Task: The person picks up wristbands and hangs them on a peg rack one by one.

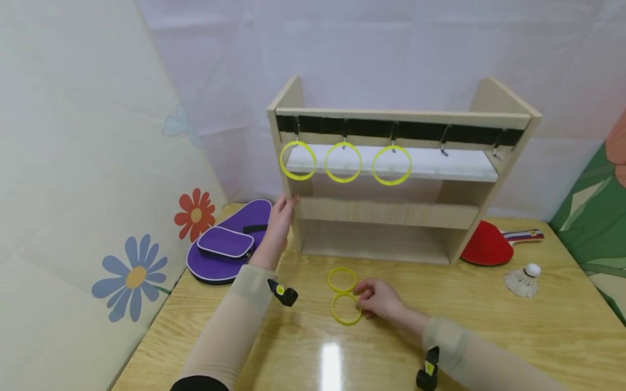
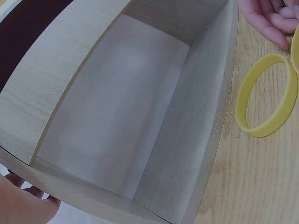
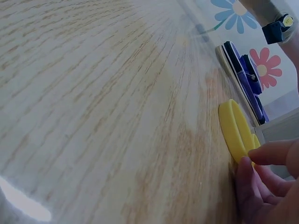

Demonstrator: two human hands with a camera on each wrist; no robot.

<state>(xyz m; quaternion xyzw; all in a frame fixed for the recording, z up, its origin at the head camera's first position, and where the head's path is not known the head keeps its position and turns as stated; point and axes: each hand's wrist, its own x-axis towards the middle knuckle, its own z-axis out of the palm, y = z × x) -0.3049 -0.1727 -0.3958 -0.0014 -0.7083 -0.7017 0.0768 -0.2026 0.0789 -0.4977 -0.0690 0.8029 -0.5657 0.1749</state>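
My left hand (image 1: 280,225) grips the left side panel of a wooden hook rack (image 1: 386,210), its fingers at the panel's edge in the left wrist view. Two yellow silicone wristbands lie flat on the table before the rack. My right hand (image 1: 381,300) pinches the right edge of the nearer wristband (image 1: 346,324) between thumb and fingertips; the right wrist view shows this wristband (image 3: 230,128) at the fingertips. The farther wristband (image 2: 267,130) lies just beyond it, closer to the rack. Three more wristbands (image 1: 343,181) hang from the rack's left hooks.
Two bare hooks (image 1: 444,147) stand on the rack's right. A purple paddle case (image 1: 215,266) lies left of the rack. To the right are a red table tennis paddle (image 1: 486,247) and a white shuttlecock (image 1: 523,282). Fabric-covered walls border the wooden table (image 1: 274,347).
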